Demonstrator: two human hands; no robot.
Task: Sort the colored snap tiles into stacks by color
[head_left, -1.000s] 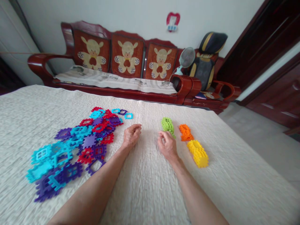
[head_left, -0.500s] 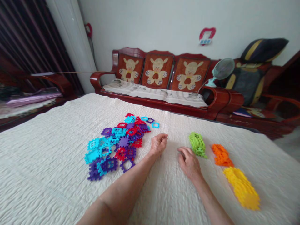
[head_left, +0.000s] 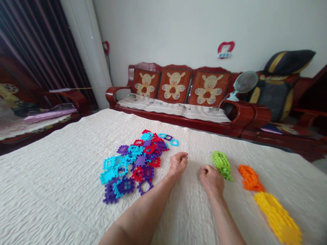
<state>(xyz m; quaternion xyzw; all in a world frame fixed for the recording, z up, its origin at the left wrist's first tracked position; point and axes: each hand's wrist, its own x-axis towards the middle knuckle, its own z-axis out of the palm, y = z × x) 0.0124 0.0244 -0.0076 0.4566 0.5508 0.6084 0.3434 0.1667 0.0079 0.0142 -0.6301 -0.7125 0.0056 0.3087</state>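
My left hand [head_left: 178, 162] is curled into a loose fist on the quilted cover, just right of a heap of toy building tiles [head_left: 141, 160]. No piece shows in it. The tiles are purple, red and light blue with notched edges, and some have window-like openings. My right hand [head_left: 211, 178] is also closed in a fist, with nothing visible in it. It sits beside the near left side of a group of green tiles [head_left: 221, 161]. Farther right lie orange tiles [head_left: 250, 177] and a long row of yellow tiles [head_left: 277, 216].
A white quilted cover [head_left: 63, 170] spreads under everything. Beyond its far edge stands a dark red wooden sofa [head_left: 176, 117] with bear cushions [head_left: 175, 86]. A small fan [head_left: 245, 82] and a massage-type seat cushion [head_left: 272, 97] are at the far right.
The view has tilted up and shifted slightly left, so everything sits lower and farther right. My right hand's fingers have curled in tighter. The tile groups keep their places.
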